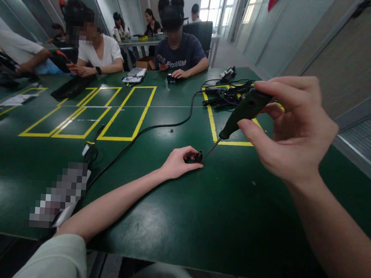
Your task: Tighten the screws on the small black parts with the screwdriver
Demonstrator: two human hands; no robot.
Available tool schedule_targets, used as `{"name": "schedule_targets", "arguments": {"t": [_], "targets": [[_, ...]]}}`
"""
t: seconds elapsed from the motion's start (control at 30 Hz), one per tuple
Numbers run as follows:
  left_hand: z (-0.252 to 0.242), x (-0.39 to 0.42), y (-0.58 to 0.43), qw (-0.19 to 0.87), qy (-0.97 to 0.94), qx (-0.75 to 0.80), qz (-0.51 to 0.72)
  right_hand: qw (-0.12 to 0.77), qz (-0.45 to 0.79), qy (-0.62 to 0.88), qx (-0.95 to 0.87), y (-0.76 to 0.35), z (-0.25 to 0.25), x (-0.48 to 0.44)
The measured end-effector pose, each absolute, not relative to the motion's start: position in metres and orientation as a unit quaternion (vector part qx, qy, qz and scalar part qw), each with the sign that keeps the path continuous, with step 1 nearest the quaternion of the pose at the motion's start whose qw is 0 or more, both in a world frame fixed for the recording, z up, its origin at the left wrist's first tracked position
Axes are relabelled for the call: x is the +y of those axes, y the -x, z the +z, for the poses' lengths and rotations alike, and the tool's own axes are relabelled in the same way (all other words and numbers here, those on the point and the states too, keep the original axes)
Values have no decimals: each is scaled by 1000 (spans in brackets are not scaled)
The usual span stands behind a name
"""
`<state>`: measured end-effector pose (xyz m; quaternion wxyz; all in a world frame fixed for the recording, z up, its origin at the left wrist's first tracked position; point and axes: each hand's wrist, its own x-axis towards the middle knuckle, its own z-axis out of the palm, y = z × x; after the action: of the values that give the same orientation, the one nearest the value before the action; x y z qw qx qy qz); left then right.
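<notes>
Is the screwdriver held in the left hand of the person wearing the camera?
No, the right hand grips the screwdriver, while the left hand holds a small black part.

1 screwdriver (245,112), 1 sm blk part (198,157), 2 own hands (300,132), 1 cable pile (221,101) (strands uncountable).

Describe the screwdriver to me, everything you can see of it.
The screwdriver has a thick, dark handle, plastic or rubber by its look, narrowing to a rounded collar, and a thin, straight shaft that looks like metal. It slants above the green table, handle up to the right, in the grip of the right hand. Its tip end meets or nearly meets the small dark part at the left hand; tip shape and contact are unclear.
</notes>
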<state>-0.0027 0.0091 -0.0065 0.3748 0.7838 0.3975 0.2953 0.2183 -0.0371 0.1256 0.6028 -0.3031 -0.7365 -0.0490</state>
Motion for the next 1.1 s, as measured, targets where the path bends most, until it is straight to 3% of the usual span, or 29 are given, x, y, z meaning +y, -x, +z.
{"name": "schedule_targets", "arguments": {"t": [0.17,0.4,0.63,0.83,1.1], "targets": [[-7,9,3,371,-785,398,297,608,17,291,-739,-218,120,-35],[-5,9,4,371,-787,395,297,627,-83,297,-716,-216,128,-37],[-8,9,3,375,-783,398,297,618,-15,294,-729,-218,126,-37],[-9,10,3,375,-785,396,296,654,-13,235,-719,-214,127,-39],[-7,10,3,378,-782,393,302,637,-13,257,-726,-214,130,-41]]}}
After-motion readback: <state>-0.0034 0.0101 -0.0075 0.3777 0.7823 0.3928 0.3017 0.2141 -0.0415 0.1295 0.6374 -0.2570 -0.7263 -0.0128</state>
